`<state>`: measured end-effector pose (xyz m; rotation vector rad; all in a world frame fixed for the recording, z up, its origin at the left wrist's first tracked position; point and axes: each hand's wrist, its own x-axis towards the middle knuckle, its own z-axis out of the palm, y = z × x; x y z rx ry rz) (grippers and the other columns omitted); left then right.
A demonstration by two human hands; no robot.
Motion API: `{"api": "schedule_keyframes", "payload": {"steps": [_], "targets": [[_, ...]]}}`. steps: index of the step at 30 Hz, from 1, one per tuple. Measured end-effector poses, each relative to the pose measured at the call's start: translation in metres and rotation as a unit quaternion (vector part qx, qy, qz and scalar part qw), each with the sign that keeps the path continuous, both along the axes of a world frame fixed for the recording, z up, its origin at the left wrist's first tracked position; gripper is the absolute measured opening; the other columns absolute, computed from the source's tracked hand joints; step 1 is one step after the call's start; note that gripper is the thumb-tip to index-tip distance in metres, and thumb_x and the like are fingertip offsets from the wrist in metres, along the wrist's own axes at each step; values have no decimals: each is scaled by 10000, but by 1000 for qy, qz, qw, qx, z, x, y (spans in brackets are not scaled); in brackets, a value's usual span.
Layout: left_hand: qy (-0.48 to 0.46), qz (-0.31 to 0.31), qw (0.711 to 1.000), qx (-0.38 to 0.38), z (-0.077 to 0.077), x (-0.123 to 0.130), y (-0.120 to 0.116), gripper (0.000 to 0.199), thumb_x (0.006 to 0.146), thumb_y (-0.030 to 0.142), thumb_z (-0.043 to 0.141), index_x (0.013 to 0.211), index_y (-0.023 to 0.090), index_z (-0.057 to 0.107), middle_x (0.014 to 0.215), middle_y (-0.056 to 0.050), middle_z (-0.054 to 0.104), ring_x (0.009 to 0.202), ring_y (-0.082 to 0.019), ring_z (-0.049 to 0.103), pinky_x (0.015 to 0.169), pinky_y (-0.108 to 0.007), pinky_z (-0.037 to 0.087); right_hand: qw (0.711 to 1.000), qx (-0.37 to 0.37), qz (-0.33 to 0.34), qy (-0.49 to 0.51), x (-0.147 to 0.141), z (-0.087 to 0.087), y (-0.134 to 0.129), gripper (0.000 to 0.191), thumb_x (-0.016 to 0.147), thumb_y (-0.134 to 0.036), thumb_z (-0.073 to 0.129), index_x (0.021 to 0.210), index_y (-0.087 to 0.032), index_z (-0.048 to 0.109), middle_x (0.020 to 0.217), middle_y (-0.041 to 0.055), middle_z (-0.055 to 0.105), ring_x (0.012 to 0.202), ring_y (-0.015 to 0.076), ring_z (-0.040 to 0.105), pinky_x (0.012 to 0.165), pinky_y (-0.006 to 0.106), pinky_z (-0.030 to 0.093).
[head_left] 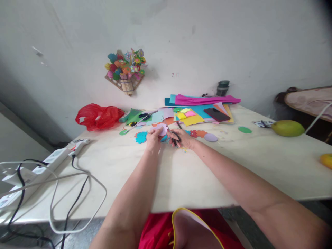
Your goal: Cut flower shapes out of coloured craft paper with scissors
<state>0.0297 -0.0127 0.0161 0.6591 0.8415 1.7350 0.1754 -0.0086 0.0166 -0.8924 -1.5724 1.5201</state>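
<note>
Between the fingers of my left hand (154,137) is a pale purple scallop-edged paper flower (163,129). My right hand (183,137) is closed on a pair of black-handled scissors (175,138), whose blades are close to the right edge of the flower. A blue scalloped flower cutout (141,137) lies on the table just left of my left hand. Past my right hand lie a red flower cutout (193,133), an orange one (201,134) and a plain purple oval piece (211,137). Small paper scraps (185,150) are scattered below my hands.
Coloured sheets (192,119), a phone (217,114) and a second pair of scissors (147,115) lie toward the wall. A red plastic bag (100,117) sits back left. Cables (103,193) and a power strip (55,157) cover the left side; a green-yellow fruit (287,128) lies right.
</note>
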Motion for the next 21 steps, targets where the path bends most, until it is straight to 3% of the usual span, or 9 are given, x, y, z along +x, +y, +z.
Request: {"api": "schedule_keyframes", "payload": {"steps": [9,21], "targets": [[-6,10,1000,-5,0,2,0,298,536,179,915,665,142,649,634,-17,687,548,-118,637,564,-225,510,1000,14,2,-9,0,-1,-1,347,873,-481,711,847,-157,590,582,-14,659,340,67,518,282,157,262],[-10,8,1000,-17,2,3,-2,284,541,163,906,663,140,651,624,-23,687,534,-115,630,543,-221,511,1000,6,-15,-13,-1,2,-5,304,888,-434,701,853,-154,588,551,-31,624,324,62,488,271,158,248]]}}
